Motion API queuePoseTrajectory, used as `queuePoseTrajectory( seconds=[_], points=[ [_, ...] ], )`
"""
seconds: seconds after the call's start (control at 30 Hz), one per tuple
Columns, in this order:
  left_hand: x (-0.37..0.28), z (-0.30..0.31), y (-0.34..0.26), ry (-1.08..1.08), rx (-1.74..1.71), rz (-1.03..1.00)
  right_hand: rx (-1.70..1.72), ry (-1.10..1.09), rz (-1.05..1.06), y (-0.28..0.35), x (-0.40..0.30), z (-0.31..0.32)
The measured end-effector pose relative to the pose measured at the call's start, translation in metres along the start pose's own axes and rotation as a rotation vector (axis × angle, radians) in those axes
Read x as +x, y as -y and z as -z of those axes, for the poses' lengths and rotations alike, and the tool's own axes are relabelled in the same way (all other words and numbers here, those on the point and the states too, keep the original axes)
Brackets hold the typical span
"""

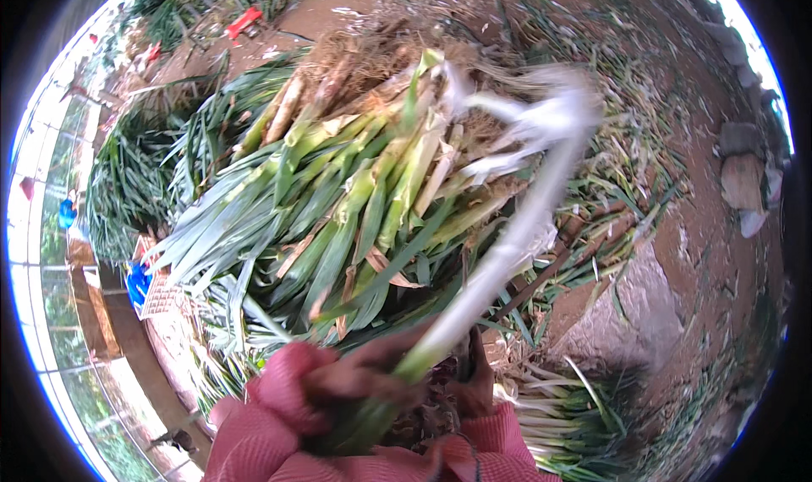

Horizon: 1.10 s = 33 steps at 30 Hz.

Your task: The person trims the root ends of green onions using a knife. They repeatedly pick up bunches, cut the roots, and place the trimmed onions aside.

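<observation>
A large green onion (501, 254) with a long white stem slants up and to the right, blurred by motion. My left hand (374, 368), in a pink knit sleeve, grips it around its green part. Loose white strips of peel trail from its far end. My right hand (476, 387) is close by, just right of the stem; a narrow dark shape shows beside its fingers, but I cannot tell whether it is held. Beyond both hands lies a heap of unpeeled green onions (342, 196), brown roots facing away and leaves toward me.
Peeled green onions (552, 406) lie in a bunch at lower right, near a plastic sheet (628, 311). Leaf scraps (622, 120) litter the dirt floor (704, 279). A leafy pile (133, 177), a crate (158, 297) and a blue item (137, 285) stand left. A red object (243, 22) lies farther back.
</observation>
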State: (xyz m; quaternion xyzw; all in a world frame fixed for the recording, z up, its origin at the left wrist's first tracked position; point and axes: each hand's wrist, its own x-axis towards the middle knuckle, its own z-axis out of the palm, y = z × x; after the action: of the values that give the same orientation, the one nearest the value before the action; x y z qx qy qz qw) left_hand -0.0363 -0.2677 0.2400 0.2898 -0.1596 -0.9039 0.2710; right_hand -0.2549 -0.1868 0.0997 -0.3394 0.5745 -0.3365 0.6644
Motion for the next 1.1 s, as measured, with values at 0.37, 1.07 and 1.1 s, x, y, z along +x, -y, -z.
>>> queuePoseTrajectory(
  seconds=[0.37,1.07,1.1],
  points=[
    [0.142,0.228,0.241,-0.109,1.988,0.165,0.107,0.006,0.07,-0.055,-0.056,0.047],
    [0.011,0.217,-0.101,-0.662,1.276,-0.181,0.176,0.357,0.002,0.035,0.003,-0.091],
    [-0.003,0.241,-0.098,-0.618,1.079,-0.165,0.168,0.341,-0.041,0.042,-0.003,-0.089]
  ],
)
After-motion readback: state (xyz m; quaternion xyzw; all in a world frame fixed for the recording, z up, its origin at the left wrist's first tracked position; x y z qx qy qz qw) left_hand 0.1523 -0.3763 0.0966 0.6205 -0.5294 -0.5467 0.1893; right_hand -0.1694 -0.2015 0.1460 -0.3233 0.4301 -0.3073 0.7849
